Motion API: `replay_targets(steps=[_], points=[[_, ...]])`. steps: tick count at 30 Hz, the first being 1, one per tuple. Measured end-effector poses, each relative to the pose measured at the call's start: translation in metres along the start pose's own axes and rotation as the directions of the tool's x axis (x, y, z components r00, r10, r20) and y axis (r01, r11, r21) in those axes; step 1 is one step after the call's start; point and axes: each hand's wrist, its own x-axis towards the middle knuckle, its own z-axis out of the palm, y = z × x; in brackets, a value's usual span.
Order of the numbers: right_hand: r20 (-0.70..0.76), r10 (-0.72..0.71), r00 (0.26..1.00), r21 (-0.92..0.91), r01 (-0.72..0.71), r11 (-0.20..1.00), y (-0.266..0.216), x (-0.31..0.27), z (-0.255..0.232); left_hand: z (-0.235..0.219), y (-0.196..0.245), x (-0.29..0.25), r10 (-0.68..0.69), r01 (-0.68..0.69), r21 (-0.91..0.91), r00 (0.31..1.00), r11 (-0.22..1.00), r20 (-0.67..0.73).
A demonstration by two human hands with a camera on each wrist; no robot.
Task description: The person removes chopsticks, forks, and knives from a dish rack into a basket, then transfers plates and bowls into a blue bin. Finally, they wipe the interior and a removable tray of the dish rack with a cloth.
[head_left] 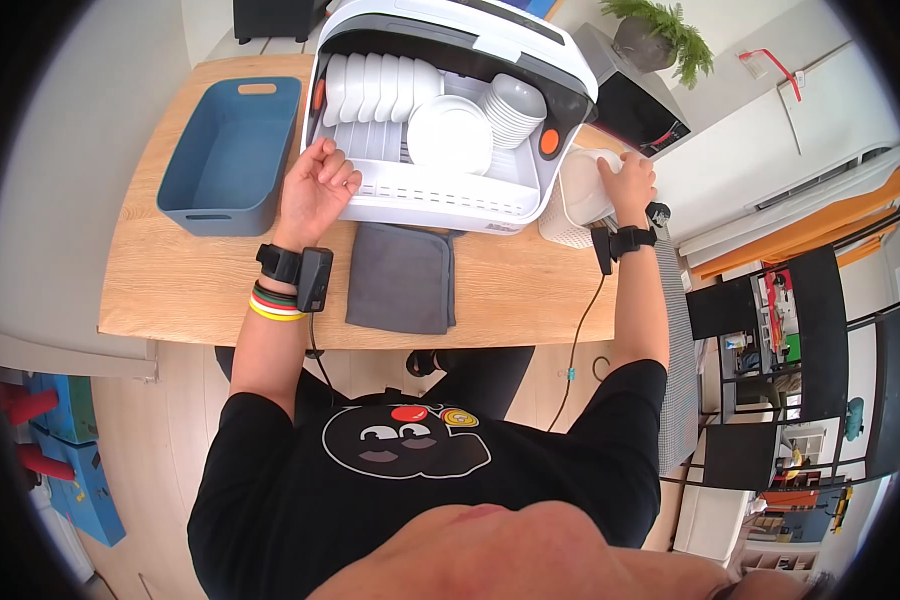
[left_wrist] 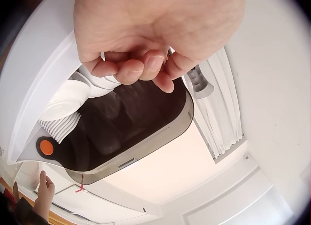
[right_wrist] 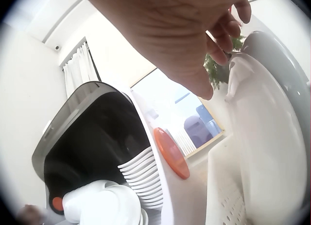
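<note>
My left hand [head_left: 315, 195] hovers palm up at the front left corner of a white dish storage box [head_left: 420, 205], fingers loosely curled around nothing. Inside the box stand a row of upright white bowls [head_left: 382, 88], a stack of white plates [head_left: 450, 135] and a stack of small white dishes [head_left: 513, 110]. Its dark see-through lid [left_wrist: 131, 120] is raised. On the right, my right hand [head_left: 630, 185] reaches over a white perforated basket [head_left: 567, 222]. White rounded dishes [right_wrist: 267, 137] rise from that basket; my right fingertips are close by their upper rim, with thumb and fingers apart.
A blue plastic bin [head_left: 225, 150] sits left on the wooden table [head_left: 210, 290]. A folded grey cloth [head_left: 400, 280] lies before the box. Behind the basket are a dark-fronted appliance [head_left: 635, 105] and a potted plant [head_left: 645, 42]. Cables hang from both wrists.
</note>
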Motion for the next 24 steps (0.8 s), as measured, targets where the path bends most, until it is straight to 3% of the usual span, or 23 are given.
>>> replay_targets(steps=[5,9,14,21,23,24], points=[[-0.207,-0.043,0.977,0.138,0.072,0.988,-0.001,-0.002,-0.017,0.002,0.000,-0.001,0.003,-0.003,-0.001,1.000,1.000,-0.001],[-0.249,-0.068,0.966,0.231,0.128,0.965,-0.013,-0.011,-0.040,0.002,-0.001,-0.001,0.001,-0.001,-0.002,1.000,1.000,0.000],[-0.415,-0.152,0.897,0.390,0.326,0.861,-0.026,-0.021,-0.057,0.001,0.000,-0.001,0.001,-0.001,0.002,1.000,1.000,0.008],[-0.391,-0.080,0.917,0.637,0.333,0.695,-0.060,-0.042,-0.050,0.002,-0.001,0.000,-0.003,0.003,0.000,1.000,1.000,0.003],[-0.212,-0.081,0.974,0.763,0.217,0.609,-0.070,-0.049,-0.030,0.002,0.000,0.000,-0.006,0.006,-0.001,1.000,1.000,-0.001],[-0.213,-0.078,0.974,0.764,0.216,0.608,-0.075,-0.051,-0.019,0.001,-0.001,0.000,-0.004,0.004,0.000,1.000,1.000,0.001]])
